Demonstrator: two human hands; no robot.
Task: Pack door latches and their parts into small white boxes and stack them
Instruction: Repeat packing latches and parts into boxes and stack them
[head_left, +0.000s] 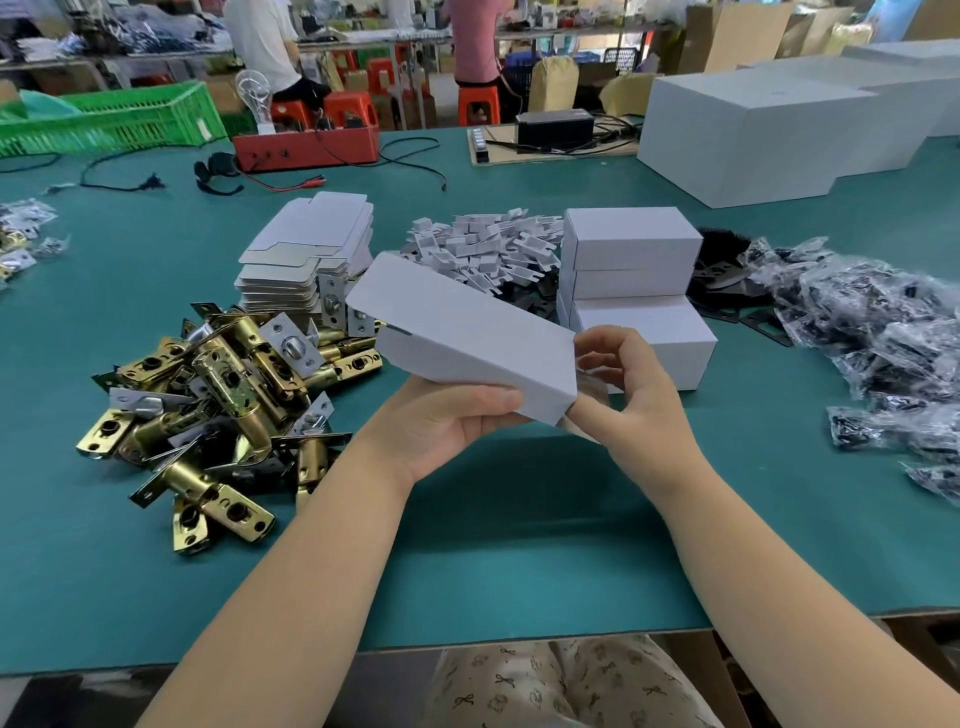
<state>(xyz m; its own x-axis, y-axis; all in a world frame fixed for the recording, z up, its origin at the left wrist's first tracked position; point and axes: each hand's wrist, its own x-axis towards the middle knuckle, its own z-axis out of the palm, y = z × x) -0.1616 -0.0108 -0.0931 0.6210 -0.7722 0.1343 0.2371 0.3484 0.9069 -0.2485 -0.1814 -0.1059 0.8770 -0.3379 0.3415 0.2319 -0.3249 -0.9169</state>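
A small white box (467, 332) is held tilted above the worktop (519, 545) at the centre of the frame, its far end raised toward the upper left. It is gripped from beneath by the left hand (447, 426), with the thumb pressed along its near lower edge. Its right end is met by the right hand (628, 384), whose fingers are curled at the end of the box; whether a flap is pinched there cannot be made out, as that end is hidden behind the fingers.

Just behind the right hand, closed white boxes (634, 291) are stacked in steps. A heap of brass-coloured door latches (218, 395) lies at the left centre, touching a pile of flat, unfolded box blanks (306, 254) behind it. A mound of small white plastic parts (488, 244) is seen at the upper centre, between the blanks and the stacked boxes. Clear bags of dark parts (857, 322) are spread along the right edge. Large white cartons (753, 135) stand at the upper right, and a green crate (114, 119) at the upper left.
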